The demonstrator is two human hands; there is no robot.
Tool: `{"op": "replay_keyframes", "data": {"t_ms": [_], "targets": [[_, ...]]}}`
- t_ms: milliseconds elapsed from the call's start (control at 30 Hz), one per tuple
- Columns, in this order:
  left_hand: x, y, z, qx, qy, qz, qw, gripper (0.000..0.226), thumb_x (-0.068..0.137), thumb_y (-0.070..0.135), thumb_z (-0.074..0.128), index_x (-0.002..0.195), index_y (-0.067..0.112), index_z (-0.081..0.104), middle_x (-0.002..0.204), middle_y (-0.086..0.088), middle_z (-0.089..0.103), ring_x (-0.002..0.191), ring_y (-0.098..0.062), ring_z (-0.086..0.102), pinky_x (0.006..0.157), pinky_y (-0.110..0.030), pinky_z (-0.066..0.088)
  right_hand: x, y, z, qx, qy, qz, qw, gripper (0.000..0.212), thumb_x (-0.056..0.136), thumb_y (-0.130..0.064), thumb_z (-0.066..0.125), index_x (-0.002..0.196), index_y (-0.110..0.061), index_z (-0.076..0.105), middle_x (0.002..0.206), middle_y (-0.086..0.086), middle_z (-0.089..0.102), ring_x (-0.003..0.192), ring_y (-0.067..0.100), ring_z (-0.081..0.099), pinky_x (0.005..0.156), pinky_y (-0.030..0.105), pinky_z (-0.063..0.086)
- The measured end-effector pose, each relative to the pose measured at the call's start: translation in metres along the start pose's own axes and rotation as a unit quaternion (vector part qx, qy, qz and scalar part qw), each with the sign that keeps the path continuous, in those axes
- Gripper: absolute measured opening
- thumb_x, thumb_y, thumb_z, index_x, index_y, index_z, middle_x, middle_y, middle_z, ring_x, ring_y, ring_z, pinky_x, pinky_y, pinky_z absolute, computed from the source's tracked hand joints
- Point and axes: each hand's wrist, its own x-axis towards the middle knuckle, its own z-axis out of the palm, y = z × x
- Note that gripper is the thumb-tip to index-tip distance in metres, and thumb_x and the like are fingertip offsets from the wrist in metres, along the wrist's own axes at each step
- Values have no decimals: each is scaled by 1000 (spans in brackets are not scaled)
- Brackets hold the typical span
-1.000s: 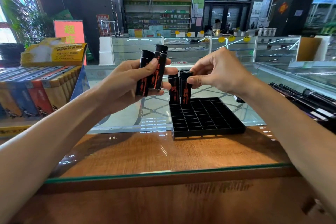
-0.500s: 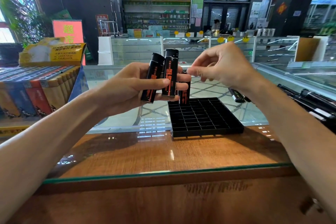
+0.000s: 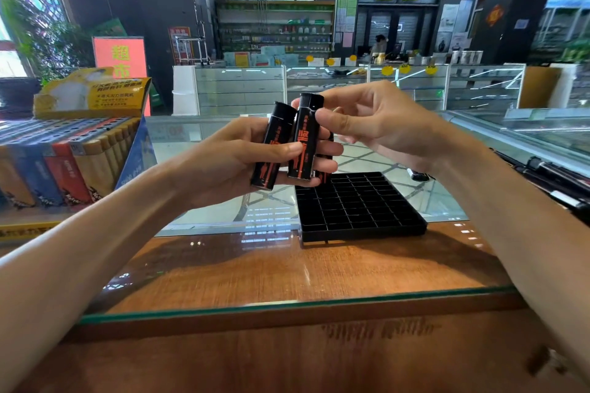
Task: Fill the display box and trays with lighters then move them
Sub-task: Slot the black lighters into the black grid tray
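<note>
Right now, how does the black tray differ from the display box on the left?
The tray is plain black and low; the box is colourful, with a yellow header card standing up behind. The tray's visible cells are empty; the box is packed with rows of lighters. The tray sits mid-counter, the box at the left. Both stand on the counter and are meant for lighters.
</note>
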Motion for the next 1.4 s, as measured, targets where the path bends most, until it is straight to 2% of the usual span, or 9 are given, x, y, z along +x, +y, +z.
{"op": "replay_keyframes", "data": {"t_ms": [67, 200, 300, 400, 700, 833, 1100, 1233, 1400], "targets": [[0, 0, 1, -16, -8, -5, 1000, 31, 92, 2, 43, 120, 1, 58, 118, -16, 66, 111, -29, 63, 89, -37, 52, 0, 0, 1, 32, -15, 0, 999, 38, 76, -22, 63, 111, -7, 64, 94, 2, 66, 80, 11, 52, 74, 28, 36], [-1, 5, 0, -24, -2, -8, 1000, 35, 95, 7, 41, 127, -6, 48, 125, -19, 61, 115, -34, 59, 90, -37, 52, 0, -5, -2, 135, -17, -27, 990, 31, 79, -12, 57, 108, 0, 59, 92, 2, 66, 76, 6, 57, 63, 14, 43], [-2, 11, -5, -4, 81, -15, 997, 30, 93, 15, 44, 117, 0, 56, 112, -15, 68, 94, -27, 69, 73, -30, 57, 0, -7, -11, 175, 5, -50, 983, 18, 78, -14, 59, 94, -6, 59, 93, 6, 68, 77, 13, 56, 61, 16, 45], [-3, 9, -8, 29, 149, -35, 988, 20, 90, 19, 48, 101, 4, 57, 87, -7, 68, 65, -15, 60, 53, -22, 51, 0, -4, -13, 113, 50, -33, 992, 16, 72, -13, 66, 85, -6, 60, 73, 3, 69, 65, 14, 62, 60, 18, 51], [-4, 7, -11, 68, 200, -113, 971, 30, 89, 19, 52, 112, 2, 61, 74, -2, 56, 52, -11, 50, 40, -19, 39, -1, 0, -21, 4, 97, 16, 995, 26, 55, -15, 79, 79, -6, 72, 71, 6, 71, 63, 13, 65, 62, 20, 54], [-1, 10, -12, 62, 215, -134, 965, 30, 85, 21, 59, 109, 3, 60, 65, 2, 44, 48, -8, 36, 39, -17, 31, -2, 2, -17, -70, 87, 40, 993, 27, 55, -17, 81, 79, -7, 72, 65, 5, 71, 59, 12, 65, 58, 17, 52], [-1, 13, -14, -72, 170, -134, 974, 5, 93, 19, 30, 92, 15, 31, 65, -3, 51, 49, -11, 40, 41, -18, 34, 0, 10, -11, -164, 102, 60, 979, 46, 42, -30, 84, 78, -5, 70, 68, 10, 72, 64, 18, 71, 66, 22, 58], [0, 11, -16, -66, 162, -87, 981, 8, 97, 17, 36, 95, 12, 41, 73, -6, 60, 54, -15, 51, 44, -22, 44, 1, 10, -5, -171, 99, 51, 979, 45, 40, -31, 83, 76, -7, 70, 69, 9, 72, 65, 18, 71, 64, 22, 58], [-2, 12, -20, -12, 148, 1, 989, 23, 92, 21, 50, 109, 13, 63, 87, 0, 65, 75, -14, 61, 64, -25, 52, 1, 14, -1, -169, 112, 53, 978, 50, 33, -40, 81, 73, -13, 67, 65, 8, 72, 63, 17, 71, 67, 24, 58]]}}
